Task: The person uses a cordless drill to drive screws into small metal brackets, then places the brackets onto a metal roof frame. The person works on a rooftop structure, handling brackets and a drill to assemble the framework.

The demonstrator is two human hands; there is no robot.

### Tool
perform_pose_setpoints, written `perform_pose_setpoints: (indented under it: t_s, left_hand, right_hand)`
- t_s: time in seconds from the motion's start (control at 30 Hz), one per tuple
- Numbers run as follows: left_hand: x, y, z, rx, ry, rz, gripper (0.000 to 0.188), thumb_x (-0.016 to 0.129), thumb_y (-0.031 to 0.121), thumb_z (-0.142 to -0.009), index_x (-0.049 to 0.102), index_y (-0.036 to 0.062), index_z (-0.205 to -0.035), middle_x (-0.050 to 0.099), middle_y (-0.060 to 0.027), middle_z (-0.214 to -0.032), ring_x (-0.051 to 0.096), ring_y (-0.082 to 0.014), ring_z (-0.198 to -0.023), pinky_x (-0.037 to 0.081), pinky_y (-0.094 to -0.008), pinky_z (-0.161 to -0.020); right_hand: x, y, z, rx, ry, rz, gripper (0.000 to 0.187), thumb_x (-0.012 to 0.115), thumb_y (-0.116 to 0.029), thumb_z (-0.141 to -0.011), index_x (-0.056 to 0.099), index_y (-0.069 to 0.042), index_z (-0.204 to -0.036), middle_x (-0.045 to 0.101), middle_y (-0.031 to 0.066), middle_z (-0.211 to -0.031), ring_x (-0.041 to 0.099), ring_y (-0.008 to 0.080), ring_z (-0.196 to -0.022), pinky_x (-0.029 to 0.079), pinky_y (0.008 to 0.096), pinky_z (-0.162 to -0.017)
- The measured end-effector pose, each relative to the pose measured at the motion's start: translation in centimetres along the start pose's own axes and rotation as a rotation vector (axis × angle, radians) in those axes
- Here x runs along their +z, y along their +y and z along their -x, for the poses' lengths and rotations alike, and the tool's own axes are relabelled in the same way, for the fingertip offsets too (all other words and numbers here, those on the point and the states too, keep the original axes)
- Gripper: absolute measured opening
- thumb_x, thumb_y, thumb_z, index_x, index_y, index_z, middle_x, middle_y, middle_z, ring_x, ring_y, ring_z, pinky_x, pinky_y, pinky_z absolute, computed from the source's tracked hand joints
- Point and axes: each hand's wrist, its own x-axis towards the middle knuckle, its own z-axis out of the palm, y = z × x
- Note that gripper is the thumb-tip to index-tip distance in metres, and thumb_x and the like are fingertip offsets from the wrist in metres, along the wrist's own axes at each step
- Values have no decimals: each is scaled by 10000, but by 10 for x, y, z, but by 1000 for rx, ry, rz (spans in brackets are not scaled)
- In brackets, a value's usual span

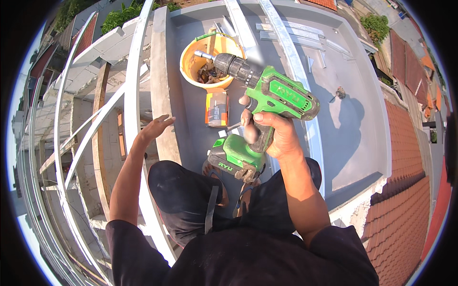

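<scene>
Green drill up in the right hand, left hand free over the ledge

So the cordless drill [286, 97] is up off the grey floor [343, 157], in front of the person's knees, nose pointing up and left with a silver socket bit [204, 55] in the chuck. Right hand [281, 131] has its grip wrapped round the handle, just above the chunky battery. Left hand [156, 127] is empty, grip loosely spread, nearest the concrete ledge [164, 86]; can't tell if it's actually touching. Past the chuck there's a yellow bucket [190, 66] with a wooden handle [211, 42] sticking up and brownish bits inside, and an orange-and-dark box [217, 110] just this side of it. Loose metal strips [298, 35] lie further off.
</scene>
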Motion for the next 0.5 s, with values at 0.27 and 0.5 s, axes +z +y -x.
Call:
perform_pose_setpoints:
  t_s: [0.27, 0.5]
  left_hand:
    - [185, 20, -94, -128, -6, 70, 840, 667, 582, -920, 469, -16, -1475, 612, -275, -1395, 589, -368, -1326, 489, -456, -1080]
    - [369, -1, -87, -326, 340, 136, 769, 780, 456, -820, 529, -35, -1355, 688, -273, -1261, 682, -404, -1182, 531, -482, -1016]
  right_hand:
    - [-2, -8, 0, -205, 81, -53, 381, 670, -242, -967, 592, -3, -1254, 633, 129, -883, 583, 155, -661, 457, 313, -605]
    - [-28, -36, 0, -414, 366, -76, 329, 677, -227, -966, 614, 4, -1192, 621, 111, -848, 551, 169, -660, 443, 338, -605]
